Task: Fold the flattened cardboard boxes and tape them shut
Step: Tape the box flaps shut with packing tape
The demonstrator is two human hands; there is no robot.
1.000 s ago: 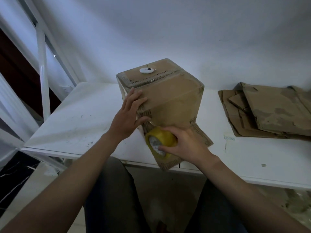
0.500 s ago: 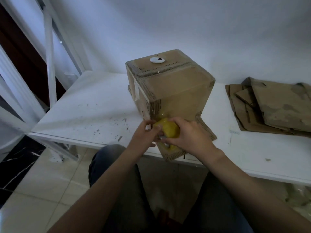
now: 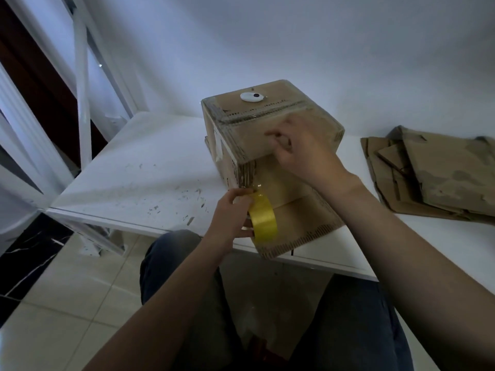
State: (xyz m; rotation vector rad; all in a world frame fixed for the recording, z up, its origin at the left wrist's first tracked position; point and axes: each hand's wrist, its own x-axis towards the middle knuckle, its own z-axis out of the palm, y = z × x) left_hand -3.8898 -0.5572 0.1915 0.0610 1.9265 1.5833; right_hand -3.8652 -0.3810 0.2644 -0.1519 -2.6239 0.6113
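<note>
A folded brown cardboard box [image 3: 241,135] stands on the white table [image 3: 139,178], its near flap [image 3: 302,228] lying open over the table's front edge. My left hand [image 3: 231,218] grips a yellow tape roll [image 3: 262,219] at the box's near lower corner, with clear tape running up the front face. My right hand [image 3: 302,148] presses on the box's front top edge, fingers spread and blurred. A small white oval object [image 3: 250,96] lies on the box top.
A pile of flattened cardboard boxes [image 3: 439,175] lies on the table at the right. White frame bars [image 3: 83,84] rise at the left. My legs and the tiled floor [image 3: 67,303] are below the table edge.
The tape roll passed from my right hand to my left. My right hand rose from the roll to the box's front top edge.
</note>
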